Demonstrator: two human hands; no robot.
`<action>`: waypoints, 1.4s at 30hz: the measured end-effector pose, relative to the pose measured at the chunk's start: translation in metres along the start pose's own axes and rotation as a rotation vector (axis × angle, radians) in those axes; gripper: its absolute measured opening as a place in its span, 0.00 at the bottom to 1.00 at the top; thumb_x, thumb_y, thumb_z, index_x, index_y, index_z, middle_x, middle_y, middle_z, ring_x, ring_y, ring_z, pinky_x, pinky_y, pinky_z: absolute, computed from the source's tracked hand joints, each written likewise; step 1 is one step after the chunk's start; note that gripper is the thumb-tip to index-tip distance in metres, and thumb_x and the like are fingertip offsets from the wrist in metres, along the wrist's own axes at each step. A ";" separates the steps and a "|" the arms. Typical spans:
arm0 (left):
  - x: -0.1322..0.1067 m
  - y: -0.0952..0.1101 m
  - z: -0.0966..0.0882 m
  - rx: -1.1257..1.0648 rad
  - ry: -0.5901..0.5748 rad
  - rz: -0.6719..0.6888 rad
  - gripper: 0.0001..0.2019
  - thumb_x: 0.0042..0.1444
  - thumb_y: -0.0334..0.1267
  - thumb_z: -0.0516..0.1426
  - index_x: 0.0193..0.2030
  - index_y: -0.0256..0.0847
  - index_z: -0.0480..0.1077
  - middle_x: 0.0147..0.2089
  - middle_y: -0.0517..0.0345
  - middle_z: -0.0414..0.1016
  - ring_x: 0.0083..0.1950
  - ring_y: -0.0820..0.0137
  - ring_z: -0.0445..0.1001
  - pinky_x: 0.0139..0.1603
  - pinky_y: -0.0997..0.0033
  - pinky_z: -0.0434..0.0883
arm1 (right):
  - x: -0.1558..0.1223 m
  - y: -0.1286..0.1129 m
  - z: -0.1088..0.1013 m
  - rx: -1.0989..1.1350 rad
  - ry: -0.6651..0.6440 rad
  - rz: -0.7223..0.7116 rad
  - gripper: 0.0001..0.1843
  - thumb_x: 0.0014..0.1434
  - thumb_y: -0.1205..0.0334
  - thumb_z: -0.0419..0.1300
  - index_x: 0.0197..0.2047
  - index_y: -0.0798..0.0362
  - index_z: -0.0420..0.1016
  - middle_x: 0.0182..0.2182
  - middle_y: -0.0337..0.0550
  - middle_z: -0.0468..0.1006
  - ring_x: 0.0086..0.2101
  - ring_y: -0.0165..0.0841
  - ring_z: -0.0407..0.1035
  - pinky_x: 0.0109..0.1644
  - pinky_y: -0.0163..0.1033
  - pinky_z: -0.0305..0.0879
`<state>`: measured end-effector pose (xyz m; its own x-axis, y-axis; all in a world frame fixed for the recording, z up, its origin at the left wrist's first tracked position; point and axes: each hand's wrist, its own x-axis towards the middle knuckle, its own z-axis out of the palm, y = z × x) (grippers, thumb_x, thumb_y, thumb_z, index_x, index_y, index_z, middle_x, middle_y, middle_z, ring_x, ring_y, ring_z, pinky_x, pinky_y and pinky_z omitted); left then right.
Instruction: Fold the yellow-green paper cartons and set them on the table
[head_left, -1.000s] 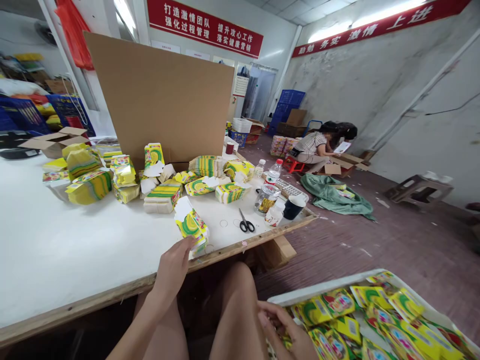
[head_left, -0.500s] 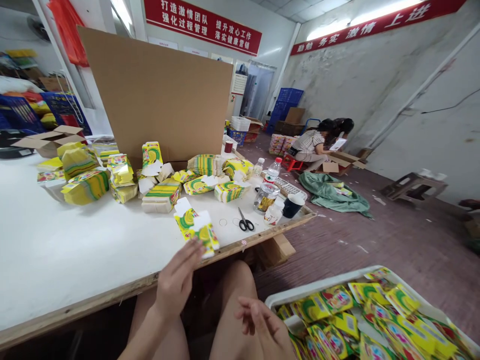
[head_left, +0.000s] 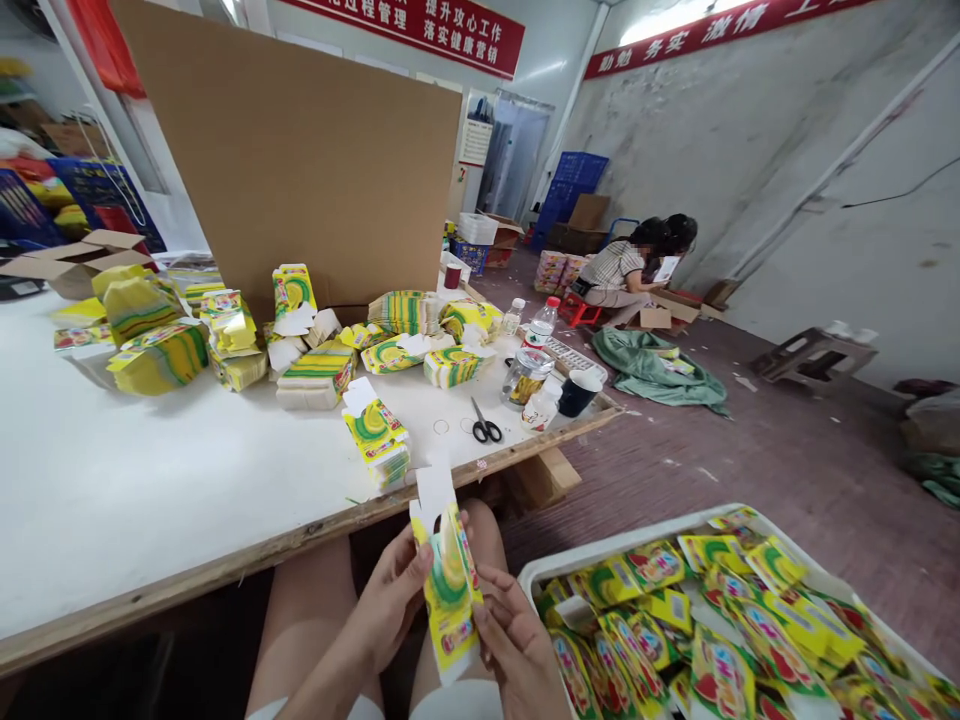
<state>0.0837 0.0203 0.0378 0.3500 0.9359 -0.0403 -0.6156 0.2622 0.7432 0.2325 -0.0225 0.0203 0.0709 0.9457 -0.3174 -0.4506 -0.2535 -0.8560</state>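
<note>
A yellow and green printed carton (head_left: 450, 585) with white end flaps is held upright above my lap, its top flaps standing open. My left hand (head_left: 394, 590) grips its left side, thumb on the printed front. On the other side, my right hand (head_left: 514, 630) has its fingers against the carton's right edge. Just beyond, at the table's front edge, lies a small stack of flat cartons (head_left: 375, 430). To my right a white tray (head_left: 637, 542) is heaped with yellow printed packets (head_left: 724, 670).
Bundles of flat cartons (head_left: 319, 375) line the white table (head_left: 180, 480) before a large cardboard sheet (head_left: 315, 170). Scissors (head_left: 486, 428), a clear jar (head_left: 527, 376), a white bottle (head_left: 541, 405) and a dark cup (head_left: 579, 392) stand near its right corner. A person (head_left: 619, 265) sits farther back.
My left hand has brought one carton from the stack on the table to above my lap. My right hand, empty before, now holds it too. The carton has been opened out.
</note>
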 end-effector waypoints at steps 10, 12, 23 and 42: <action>-0.001 0.003 0.002 -0.098 -0.086 -0.103 0.25 0.50 0.47 0.66 0.55 0.42 0.75 0.55 0.45 0.79 0.58 0.54 0.74 0.59 0.60 0.68 | -0.007 0.003 0.010 0.193 -0.084 0.120 0.21 0.43 0.55 0.75 0.38 0.49 0.75 0.23 0.35 0.76 0.22 0.25 0.65 0.24 0.27 0.57; -0.002 0.002 0.002 -0.090 -0.080 -0.066 0.26 0.50 0.50 0.65 0.56 0.44 0.74 0.56 0.46 0.78 0.59 0.54 0.72 0.60 0.60 0.67 | -0.007 0.003 0.012 0.231 -0.085 0.129 0.21 0.43 0.56 0.76 0.39 0.49 0.76 0.23 0.34 0.76 0.22 0.24 0.66 0.25 0.27 0.58; -0.005 -0.001 0.004 0.128 0.015 0.044 0.17 0.55 0.45 0.63 0.50 0.40 0.78 0.45 0.45 0.82 0.47 0.58 0.78 0.46 0.65 0.74 | -0.007 0.000 0.012 -0.067 -0.012 -0.078 0.20 0.47 0.48 0.72 0.38 0.52 0.80 0.34 0.45 0.81 0.32 0.33 0.71 0.37 0.35 0.69; -0.010 -0.007 0.006 0.358 0.071 0.069 0.29 0.61 0.39 0.58 0.61 0.46 0.46 0.45 0.50 0.80 0.44 0.65 0.78 0.45 0.67 0.71 | -0.004 0.002 -0.003 -0.501 0.126 -0.384 0.19 0.57 0.52 0.64 0.48 0.52 0.73 0.36 0.45 0.79 0.30 0.34 0.71 0.36 0.36 0.70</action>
<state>0.0887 0.0082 0.0375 0.2587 0.9658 -0.0190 -0.3458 0.1110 0.9317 0.2339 -0.0276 0.0189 0.2620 0.9646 0.0301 0.0961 0.0049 -0.9954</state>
